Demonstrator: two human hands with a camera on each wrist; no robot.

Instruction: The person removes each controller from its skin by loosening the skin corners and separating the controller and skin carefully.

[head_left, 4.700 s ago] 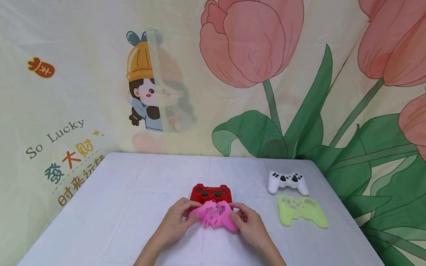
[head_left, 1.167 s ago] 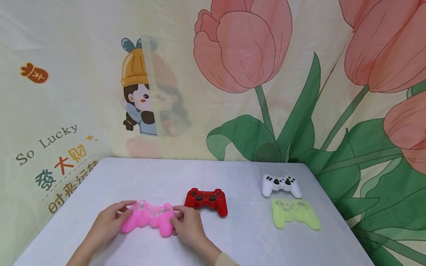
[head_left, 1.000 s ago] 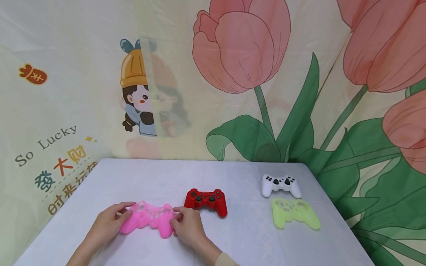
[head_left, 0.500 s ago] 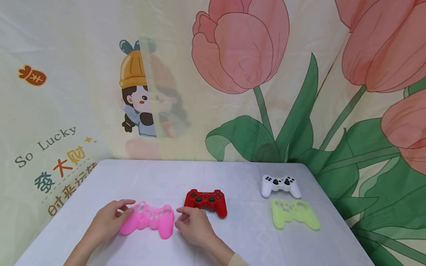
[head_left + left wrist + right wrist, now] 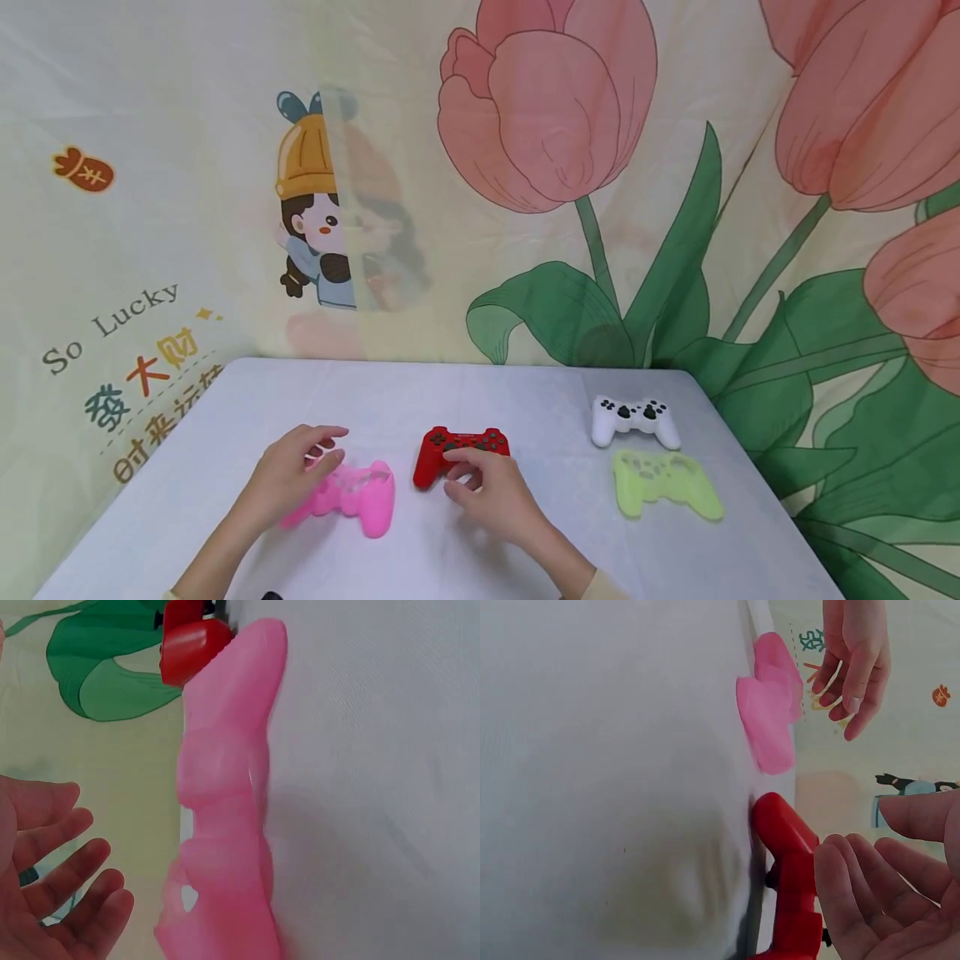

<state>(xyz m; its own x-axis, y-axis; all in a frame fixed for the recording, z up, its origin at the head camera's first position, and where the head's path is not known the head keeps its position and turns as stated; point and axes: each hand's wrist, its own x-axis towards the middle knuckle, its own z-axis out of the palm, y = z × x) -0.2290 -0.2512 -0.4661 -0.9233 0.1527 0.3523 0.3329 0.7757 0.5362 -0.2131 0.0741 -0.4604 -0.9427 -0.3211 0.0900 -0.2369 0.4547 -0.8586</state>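
A pink silicone controller cover [image 5: 375,500] lies on the table at the left. My left hand [image 5: 288,475] hovers over its left end with loosely bent fingers and holds nothing; the left wrist view shows those fingers apart from the pink cover [image 5: 225,772]. To the right of the cover lies a red game controller [image 5: 431,462]. My right hand [image 5: 495,496] is raised in front of it and hides its right grip. In the right wrist view the fingers of that hand [image 5: 900,892] are relaxed, close to the red controller [image 5: 791,877], with nothing between them.
A white game controller [image 5: 634,421] rests at the back right of the table [image 5: 525,400]. Just in front of it lies a pale green controller cover [image 5: 663,483]. A printed cloth [image 5: 390,125] hangs behind the table. A small dark object [image 5: 272,596] shows at the bottom edge.
Both hands earlier held the pink cover over the red controller, then set it down at the left. They have let go since; the left hand has lifted, and the right has moved right.
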